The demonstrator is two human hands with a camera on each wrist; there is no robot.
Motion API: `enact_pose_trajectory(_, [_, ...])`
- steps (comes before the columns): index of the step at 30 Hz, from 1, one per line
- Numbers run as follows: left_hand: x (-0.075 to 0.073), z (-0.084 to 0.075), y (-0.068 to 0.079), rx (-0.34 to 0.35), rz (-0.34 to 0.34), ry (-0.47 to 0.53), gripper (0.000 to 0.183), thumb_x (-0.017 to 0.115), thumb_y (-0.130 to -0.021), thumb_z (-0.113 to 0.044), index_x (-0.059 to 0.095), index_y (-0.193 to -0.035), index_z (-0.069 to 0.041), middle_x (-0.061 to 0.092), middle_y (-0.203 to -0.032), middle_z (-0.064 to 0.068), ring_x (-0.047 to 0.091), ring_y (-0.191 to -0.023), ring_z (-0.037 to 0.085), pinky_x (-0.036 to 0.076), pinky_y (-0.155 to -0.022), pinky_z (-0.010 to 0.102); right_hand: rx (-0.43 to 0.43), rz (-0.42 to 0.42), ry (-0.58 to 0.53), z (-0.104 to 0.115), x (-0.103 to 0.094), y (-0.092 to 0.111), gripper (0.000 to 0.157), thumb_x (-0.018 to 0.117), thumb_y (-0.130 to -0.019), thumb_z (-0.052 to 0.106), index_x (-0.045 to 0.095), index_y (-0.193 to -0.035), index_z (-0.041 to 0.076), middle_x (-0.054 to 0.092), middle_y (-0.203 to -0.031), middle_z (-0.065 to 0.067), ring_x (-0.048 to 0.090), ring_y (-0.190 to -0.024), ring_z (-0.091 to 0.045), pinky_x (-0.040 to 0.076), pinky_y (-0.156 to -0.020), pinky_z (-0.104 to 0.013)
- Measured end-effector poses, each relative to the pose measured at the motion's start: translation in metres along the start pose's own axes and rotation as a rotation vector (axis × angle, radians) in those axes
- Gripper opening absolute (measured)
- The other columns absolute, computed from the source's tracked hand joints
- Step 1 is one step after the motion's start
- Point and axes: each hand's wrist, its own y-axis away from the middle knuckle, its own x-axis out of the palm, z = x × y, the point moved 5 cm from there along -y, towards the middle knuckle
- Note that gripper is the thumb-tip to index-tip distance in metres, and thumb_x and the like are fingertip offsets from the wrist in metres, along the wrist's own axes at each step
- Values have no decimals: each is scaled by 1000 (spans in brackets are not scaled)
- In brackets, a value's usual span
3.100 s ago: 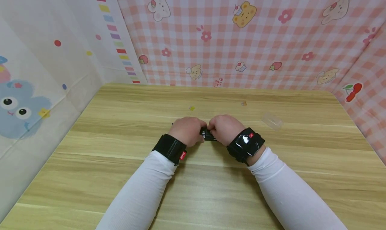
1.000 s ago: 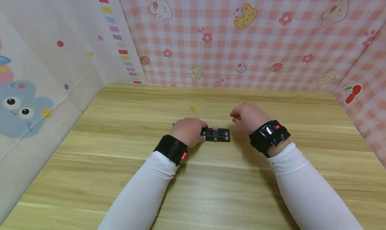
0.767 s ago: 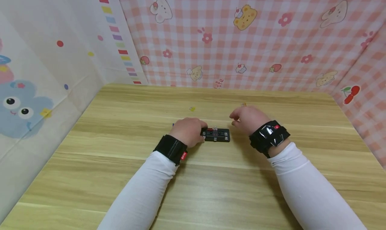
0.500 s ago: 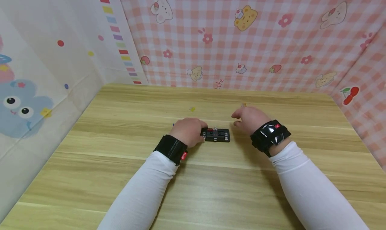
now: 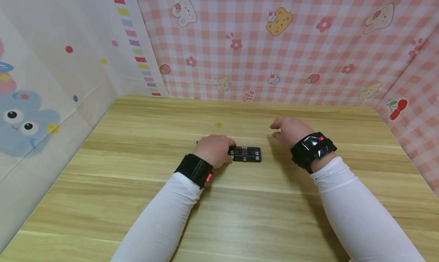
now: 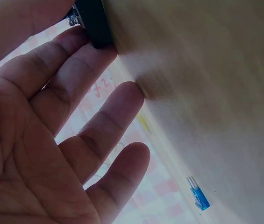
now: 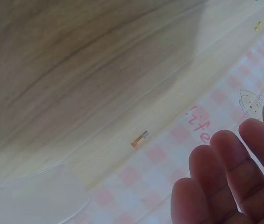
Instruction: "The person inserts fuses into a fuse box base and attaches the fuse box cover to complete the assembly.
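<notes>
A small black fuse block (image 5: pixel 253 154) lies on the wooden table, screw terminals on top and a red blade fuse (image 5: pixel 239 148) set along its far side. My left hand (image 5: pixel 212 150) holds the block's left end between thumb and fingers; its other fingers extend loosely, as the left wrist view shows. My right hand (image 5: pixel 294 130) hovers to the right of the block, fingers slightly bent and holding nothing. Just behind its fingertips is an orange blade fuse (image 7: pixel 139 139). A blue blade fuse (image 6: pixel 199 198) lies beyond the left hand, mostly covered in the head view.
A yellow blade fuse (image 5: pixel 218 124) lies farther back on the table (image 5: pixel 226 224). A clear plastic cover (image 7: pixel 33 198) sits on the right, hidden behind the right hand in the head view. Checkered cloth (image 5: pixel 212 37) hangs along the table's back edge.
My right hand has left the block and moved right and back, then a bit farther right in the last half second. The left hand keeps its hold, and the block is uncovered.
</notes>
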Motion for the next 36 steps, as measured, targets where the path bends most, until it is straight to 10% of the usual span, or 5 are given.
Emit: enact_pose_trajectory(36, [0, -2, 5, 4, -1, -7, 45, 72, -81, -37, 62, -123, -25, 63, -113, -3, 54, -87, 16, 48, -75, 40, 9, -43, -57, -12, -18, 2, 26, 54, -94, 13, 64, -117, 5, 62, -114, -18, 53, -92, -26, 45, -78, -46])
